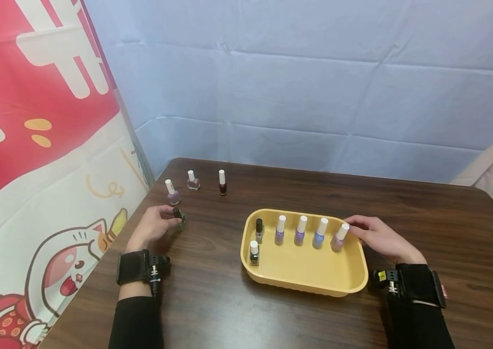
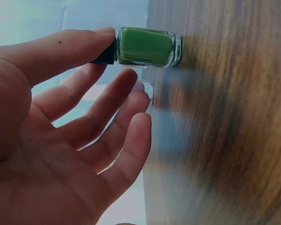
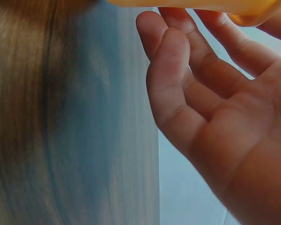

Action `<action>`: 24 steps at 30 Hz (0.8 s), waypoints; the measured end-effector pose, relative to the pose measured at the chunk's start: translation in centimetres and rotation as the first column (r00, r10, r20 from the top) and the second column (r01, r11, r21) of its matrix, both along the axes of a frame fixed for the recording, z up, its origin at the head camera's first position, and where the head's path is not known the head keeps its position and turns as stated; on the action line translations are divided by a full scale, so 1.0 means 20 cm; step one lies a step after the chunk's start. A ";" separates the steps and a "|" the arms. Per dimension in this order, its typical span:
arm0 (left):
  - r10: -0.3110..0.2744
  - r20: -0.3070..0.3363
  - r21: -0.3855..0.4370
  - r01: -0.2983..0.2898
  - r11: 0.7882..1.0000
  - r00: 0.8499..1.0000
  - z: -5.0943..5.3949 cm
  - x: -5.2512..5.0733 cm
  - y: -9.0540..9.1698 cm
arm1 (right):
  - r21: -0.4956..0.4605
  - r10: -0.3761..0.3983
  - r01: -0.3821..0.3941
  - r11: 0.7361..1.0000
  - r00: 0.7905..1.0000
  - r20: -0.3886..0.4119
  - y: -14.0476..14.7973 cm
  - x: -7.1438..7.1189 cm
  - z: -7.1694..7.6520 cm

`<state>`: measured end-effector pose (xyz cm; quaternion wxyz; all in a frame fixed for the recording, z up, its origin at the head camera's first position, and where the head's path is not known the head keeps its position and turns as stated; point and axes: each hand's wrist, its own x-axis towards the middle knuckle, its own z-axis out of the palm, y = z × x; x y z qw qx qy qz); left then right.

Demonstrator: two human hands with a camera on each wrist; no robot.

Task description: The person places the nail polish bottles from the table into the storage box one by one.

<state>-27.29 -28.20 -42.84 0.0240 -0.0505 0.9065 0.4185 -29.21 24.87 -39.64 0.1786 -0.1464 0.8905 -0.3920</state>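
Nearest on the tabletop point(image 1: 211, 300) is the yellow tray point(image 1: 307, 266). Inside its left wall stand a white-capped black bottle point(image 1: 254, 258) and, behind that, a grey bottle point(image 1: 259, 236); along its back wall run two violet bottles point(image 1: 279, 237), a blue bottle point(image 1: 318, 240) and, toward its right back corner, a pink bottle point(image 1: 337, 243). The right hand point(image 1: 381, 237) touches the tray's right back corner; whether its grip pinches the rim cannot be told. Well apart from the tray's left side, the left hand point(image 1: 153, 225) has its grip clamped on the black cap of the green bottle point(image 2: 146, 47). The step in hand seems to be picking that bottle up; the next move probably calls for a firm pinch and a straight, upright lift. Beyond the tray's back left corner stand a purple bottle point(image 1: 174, 198), a brown bottle point(image 1: 222, 188) and a pale bottle point(image 1: 193, 184).
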 end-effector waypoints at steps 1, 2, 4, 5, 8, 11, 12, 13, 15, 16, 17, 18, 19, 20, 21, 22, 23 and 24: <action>-0.006 -0.002 -0.005 0.006 1.000 1.000 0.00 0.00 0.00 | 0.000 0.001 -0.001 1.000 1.000 -0.002 0.00 0.00 0.00; -0.006 -0.002 -0.009 0.006 1.000 1.000 0.00 0.00 0.00 | 0.001 0.001 -0.001 1.000 1.000 -0.003 0.00 0.00 0.00; -0.004 -0.003 -0.018 0.004 1.000 1.000 0.00 0.00 0.00 | 0.002 0.001 -0.001 1.000 1.000 -0.004 0.00 0.00 0.00; -0.006 -0.003 -0.021 0.006 1.000 1.000 0.00 0.00 0.00 | 0.003 0.002 -0.001 1.000 1.000 -0.003 0.00 0.00 0.00; -0.008 -0.006 -0.028 0.008 1.000 1.000 0.00 0.00 0.00 | 0.000 0.004 -0.004 1.000 1.000 0.003 0.00 0.00 0.01; -0.008 -0.008 -0.032 0.008 0.999 1.000 0.00 0.00 0.00 | -0.003 0.002 -0.002 1.000 1.000 0.009 0.00 0.00 0.00; -0.008 -0.008 -0.034 0.008 0.999 1.000 0.00 0.00 0.00 | -0.003 0.001 -0.001 1.000 1.000 0.010 0.00 0.00 0.00; -0.007 -0.008 -0.035 0.007 0.999 1.000 0.00 0.00 0.00 | -0.001 0.001 -0.001 1.000 1.000 0.010 -0.01 0.00 0.00; -0.005 -0.006 -0.039 0.005 0.999 1.000 0.00 0.00 0.00 | -0.001 0.003 -0.003 1.000 1.000 0.009 -0.01 0.00 0.00; -0.004 -0.007 -0.041 0.004 0.999 1.000 0.00 0.00 0.00 | 0.002 0.004 -0.004 1.000 1.000 0.007 0.00 0.00 0.00; -0.003 -0.009 -0.044 0.003 0.999 1.000 0.00 0.00 0.00 | 0.000 0.005 -0.005 1.000 1.000 0.007 -0.01 0.00 0.00; -0.004 -0.010 -0.047 0.004 0.999 1.000 0.00 0.00 0.00 | 0.001 0.006 -0.006 1.000 1.000 0.005 -0.01 0.00 0.00; -0.007 -0.014 -0.049 0.006 0.999 1.000 0.00 0.00 0.00 | 0.001 0.006 -0.006 1.000 1.000 0.005 -0.01 0.00 0.00; -0.009 -0.019 -0.053 0.008 0.999 1.000 0.00 0.00 0.01 | 0.000 0.006 -0.006 1.000 1.000 0.004 -0.01 0.00 0.00; -0.012 -0.026 -0.055 0.010 0.998 1.000 0.00 0.00 0.01 | 0.000 0.005 -0.005 1.000 1.000 0.004 -0.01 0.00 0.01; -0.016 -0.032 -0.057 0.014 0.998 0.999 0.00 0.00 0.01 | 0.000 0.005 -0.005 1.000 1.000 0.002 -0.01 0.00 0.01; -0.021 -0.039 -0.064 0.019 0.998 0.999 0.00 0.00 0.01 | -0.001 0.004 -0.004 1.000 1.000 0.001 -0.01 0.00 0.01; -0.029 -0.047 -0.070 0.026 0.997 0.998 0.00 0.00 0.01 | 0.000 0.004 -0.004 1.000 1.000 -0.001 -0.01 0.00 0.01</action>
